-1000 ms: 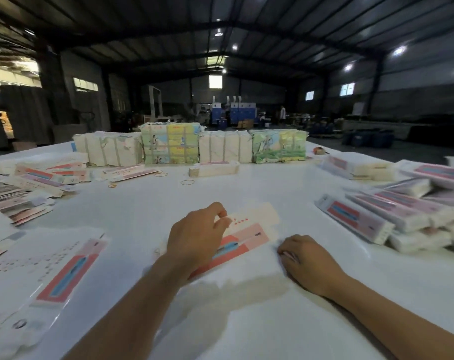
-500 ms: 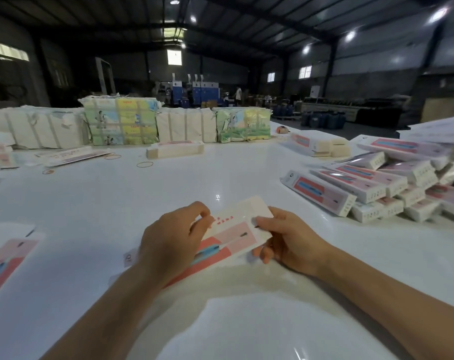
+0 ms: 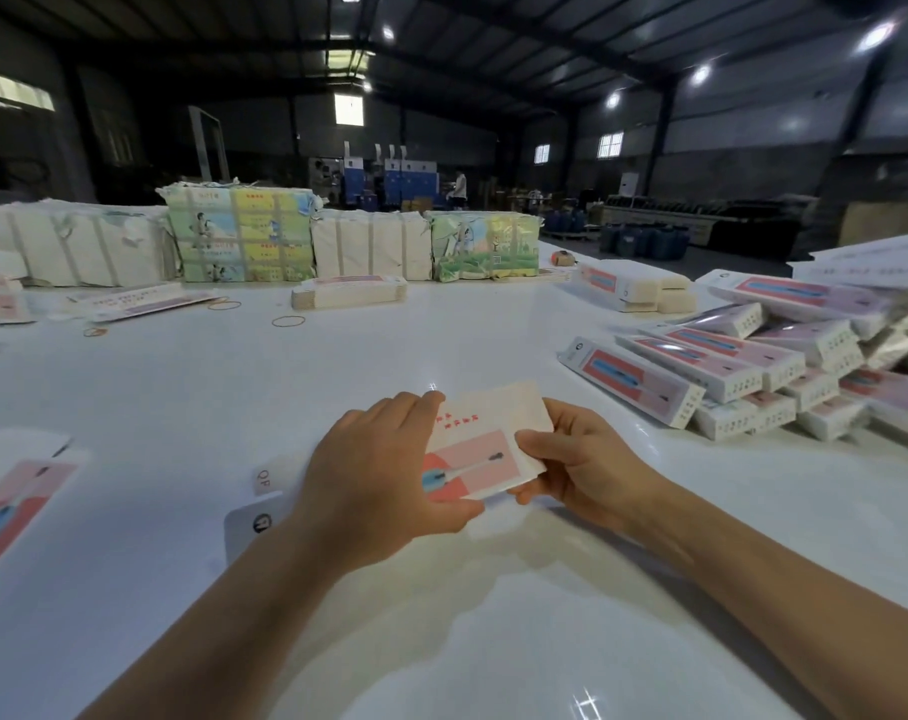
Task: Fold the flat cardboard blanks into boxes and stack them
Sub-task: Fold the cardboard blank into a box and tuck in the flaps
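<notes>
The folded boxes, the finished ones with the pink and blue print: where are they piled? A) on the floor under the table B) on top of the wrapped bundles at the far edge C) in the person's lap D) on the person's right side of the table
D: the folded boxes lie heaped on the white table, right of both hands.

Both forearms reach forward and converge; left grip [image 3: 384,475] curls thumb and fingers closed, right grip [image 3: 581,465] pinches with thumb on top, fingers beneath
</notes>
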Demonstrator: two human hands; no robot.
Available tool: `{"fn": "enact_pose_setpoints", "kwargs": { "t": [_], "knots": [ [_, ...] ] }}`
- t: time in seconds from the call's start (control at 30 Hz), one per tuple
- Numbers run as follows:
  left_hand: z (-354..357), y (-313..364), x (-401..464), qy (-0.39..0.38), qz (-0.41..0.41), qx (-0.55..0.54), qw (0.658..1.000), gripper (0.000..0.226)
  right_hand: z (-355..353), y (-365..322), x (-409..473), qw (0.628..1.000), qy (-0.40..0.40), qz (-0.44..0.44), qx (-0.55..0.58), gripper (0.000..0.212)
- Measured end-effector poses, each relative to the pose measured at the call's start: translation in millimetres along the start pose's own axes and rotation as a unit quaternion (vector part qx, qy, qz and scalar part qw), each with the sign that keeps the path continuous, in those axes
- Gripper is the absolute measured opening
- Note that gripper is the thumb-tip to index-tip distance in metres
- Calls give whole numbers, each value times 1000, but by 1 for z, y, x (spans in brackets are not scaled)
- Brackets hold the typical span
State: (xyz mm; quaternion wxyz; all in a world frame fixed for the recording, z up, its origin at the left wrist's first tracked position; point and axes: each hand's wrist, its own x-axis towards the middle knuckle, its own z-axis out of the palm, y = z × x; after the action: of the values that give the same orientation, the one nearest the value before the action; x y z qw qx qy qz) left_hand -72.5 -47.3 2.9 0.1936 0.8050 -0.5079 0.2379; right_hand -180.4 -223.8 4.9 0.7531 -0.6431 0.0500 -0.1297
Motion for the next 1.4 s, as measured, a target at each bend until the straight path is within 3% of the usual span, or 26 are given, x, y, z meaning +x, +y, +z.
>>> {"fn": "enact_pose_setpoints", "kwargs": {
  "t": [0.1,0.27,0.4,0.47,0.57,0.63,0.73,0.83,0.93,1.0,1.1,1.17,1.4],
  "knots": [
    [-2,4,1,29,30,6,999,84,-2,-3,1,1000,-4,10,1,32],
    [-6,7,1,-12,32,-8,999,84,-10,-6,0,990,-62,69,103,47],
    [-9,13,2,-15,42,0,999,80,-7,-7,-5,986,-108,80,94,68],
    [-10,15,3,-12,38,-2,999,76,-5,-8,-6,988,-106,76,87,68],
    [-12,16,5,13,37,-22,999,57,-1,-9,-6,997,-38,63,30,43],
    [-12,15,8,-12,20,-14,1000,56,2,-9,-5,999,7,50,6,25],
    [-4,7,9,-70,-2,-6,998,77,1,-10,-2,997,68,42,7,30],
    [0,-6,7,-102,-31,-20,994,90,-3,-13,-2,993,100,48,31,23],
    [0,-13,6,-86,-109,-64,988,70,0,-14,2,987,142,22,75,13],
    [-2,-14,9,-59,-156,-53,985,59,-2,-13,5,967,230,-46,100,12],
    [-3,-15,12,-40,-198,-46,978,58,-4,-9,-1,929,330,-160,-55,14],
    [-2,-14,12,-43,-205,-48,977,58,4,-5,-4,911,323,-197,-164,17],
    [6,-7,10,-72,-190,-87,975,69,23,2,-5,888,275,-240,-279,14]
  ]
}}
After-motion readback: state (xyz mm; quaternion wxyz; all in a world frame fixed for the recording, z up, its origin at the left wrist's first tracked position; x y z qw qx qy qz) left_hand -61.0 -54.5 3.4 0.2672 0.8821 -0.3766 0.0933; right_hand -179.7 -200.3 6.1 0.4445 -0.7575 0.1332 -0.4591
